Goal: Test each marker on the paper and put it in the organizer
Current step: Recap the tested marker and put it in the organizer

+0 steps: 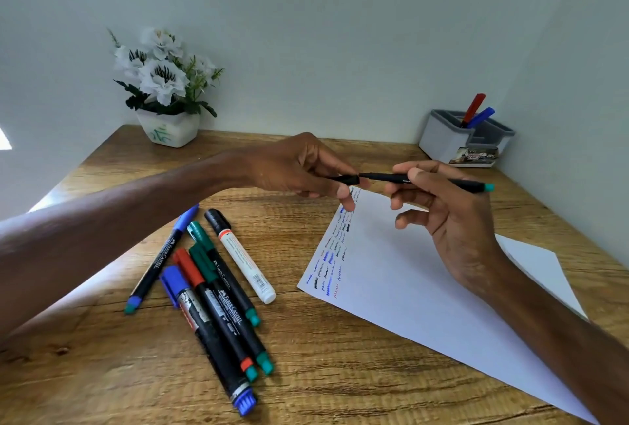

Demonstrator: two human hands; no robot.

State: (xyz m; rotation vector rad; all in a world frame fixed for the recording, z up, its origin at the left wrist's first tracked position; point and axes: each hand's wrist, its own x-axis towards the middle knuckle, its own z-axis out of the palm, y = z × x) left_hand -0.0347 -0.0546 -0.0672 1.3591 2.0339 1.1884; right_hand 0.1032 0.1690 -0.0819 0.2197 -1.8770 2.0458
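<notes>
My right hand (452,217) grips a thin black marker (442,182) with a teal end, held level above the paper's far corner. My left hand (299,169) pinches the marker's black cap (347,179) at its left end; cap and barrel meet there. The white paper (425,288) lies on the desk with several scribbled test lines along its left edge. A grey organizer (442,138) stands at the back right, holding a red marker (473,108) and a blue marker (481,117). Several capped markers (211,288) lie in a pile at the front left.
A white pot of white flowers (166,91) stands in the back left corner of the wooden desk (340,373). Walls close the desk at the back and right. A small printed card (474,155) leans against the organizer's front.
</notes>
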